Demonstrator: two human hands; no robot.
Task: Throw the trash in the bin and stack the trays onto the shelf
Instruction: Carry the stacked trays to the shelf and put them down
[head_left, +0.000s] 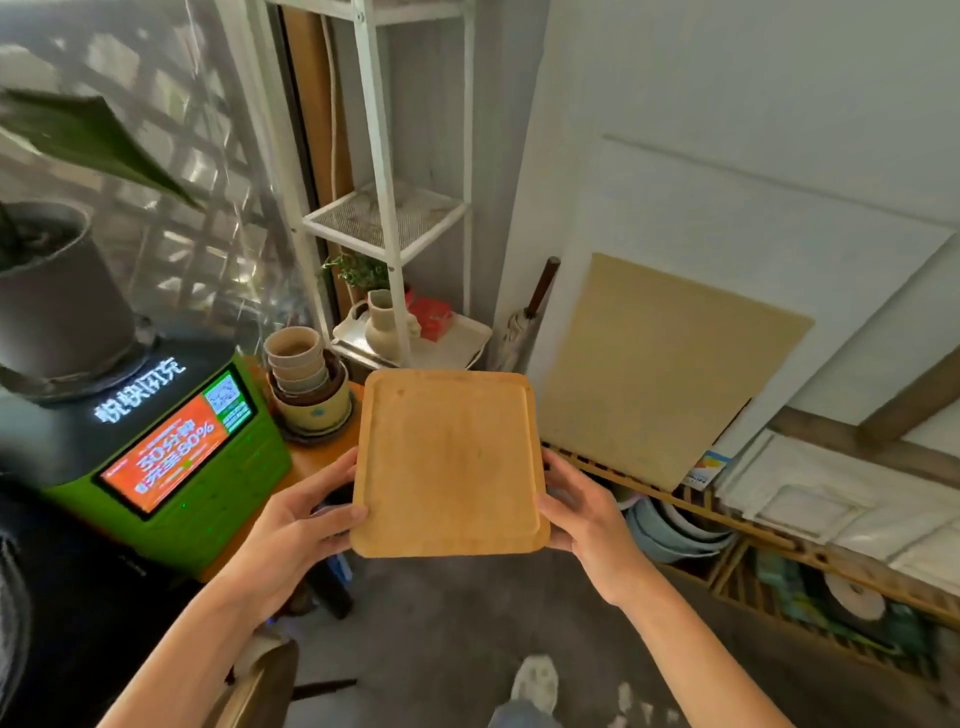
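Left hand (291, 525) and right hand (582, 514) clamp opposite edges of the flat square wooden trays (447, 462), seemingly two stacked, short of the white metal shelf (387, 218) ahead.

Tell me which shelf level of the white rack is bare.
The middle mesh shelf is bare; the bottom shelf carries a beige vase, a red box and a small plant.
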